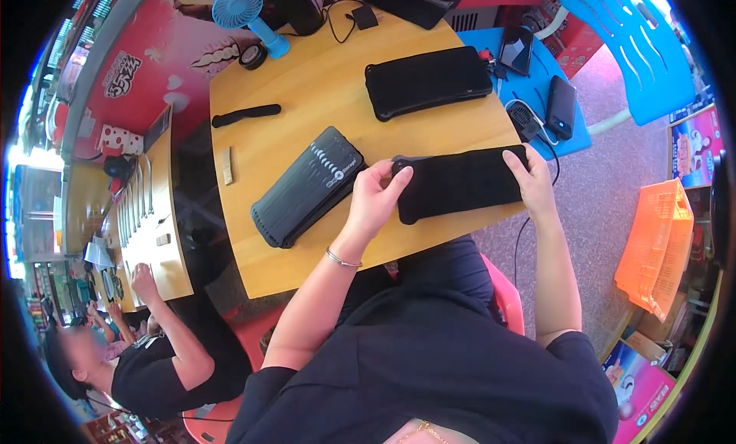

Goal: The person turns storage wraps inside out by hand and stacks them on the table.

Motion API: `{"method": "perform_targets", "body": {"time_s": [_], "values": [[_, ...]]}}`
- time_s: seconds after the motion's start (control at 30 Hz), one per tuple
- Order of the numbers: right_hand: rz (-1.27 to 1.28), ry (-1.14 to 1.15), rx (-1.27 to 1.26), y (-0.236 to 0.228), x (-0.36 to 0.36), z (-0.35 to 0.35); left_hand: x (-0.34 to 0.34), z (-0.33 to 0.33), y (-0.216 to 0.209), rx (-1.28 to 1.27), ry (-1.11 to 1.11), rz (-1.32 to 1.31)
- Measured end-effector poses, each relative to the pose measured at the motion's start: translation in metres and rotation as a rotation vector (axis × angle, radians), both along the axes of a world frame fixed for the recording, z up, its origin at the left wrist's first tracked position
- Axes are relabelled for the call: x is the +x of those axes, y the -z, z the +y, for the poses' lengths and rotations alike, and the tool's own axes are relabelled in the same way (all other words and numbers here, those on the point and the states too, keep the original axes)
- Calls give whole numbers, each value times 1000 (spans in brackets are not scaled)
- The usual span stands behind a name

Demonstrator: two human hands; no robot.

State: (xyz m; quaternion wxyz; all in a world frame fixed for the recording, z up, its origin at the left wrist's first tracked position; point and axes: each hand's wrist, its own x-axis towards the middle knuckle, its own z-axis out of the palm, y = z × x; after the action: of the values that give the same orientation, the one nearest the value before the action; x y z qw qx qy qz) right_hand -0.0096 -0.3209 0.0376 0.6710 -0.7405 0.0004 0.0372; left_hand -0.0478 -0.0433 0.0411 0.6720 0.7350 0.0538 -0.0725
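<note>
A flat, black, oblong fabric piece (460, 185) with rounded corners, perhaps a pouch, is stretched between my two hands over the table's near right edge. My left hand (377, 191) pinches its left upper corner between thumb and fingers. Over at the right end, my right hand (530, 177) grips the edge, its thumb lying on top and the fingers hidden behind. Just left of my left hand lies a stack of dark grey pouches (310, 187) with white print. Beyond the held piece rests another black stack (429, 82) of similar shape.
On the wooden table (299, 76) lie a narrow black strip (245, 115) and a small beige block (228, 166). A blue fan (249, 19) stands at the back. Right are a blue stool (491, 42) with phones and cables, and an orange crate (654, 245). Another person (165, 360) sits left.
</note>
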Motion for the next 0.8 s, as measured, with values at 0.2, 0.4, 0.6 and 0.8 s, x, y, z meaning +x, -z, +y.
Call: {"method": "perform_targets", "body": {"time_s": [0.2, 0.4, 0.6, 0.8], "values": [[15, -7, -3, 0, 1, -1, 2, 6, 0, -102, 25, 140], [17, -39, 19, 0, 4, -5, -2, 1, -3, -215, 68, 145], [-90, -82, -46, 7, 4, -8, -3, 7, 5, -160, 87, 17], [-268, 17, -58, 9, -3, -6, -8, 4, -10, 287, 115, -473]]}}
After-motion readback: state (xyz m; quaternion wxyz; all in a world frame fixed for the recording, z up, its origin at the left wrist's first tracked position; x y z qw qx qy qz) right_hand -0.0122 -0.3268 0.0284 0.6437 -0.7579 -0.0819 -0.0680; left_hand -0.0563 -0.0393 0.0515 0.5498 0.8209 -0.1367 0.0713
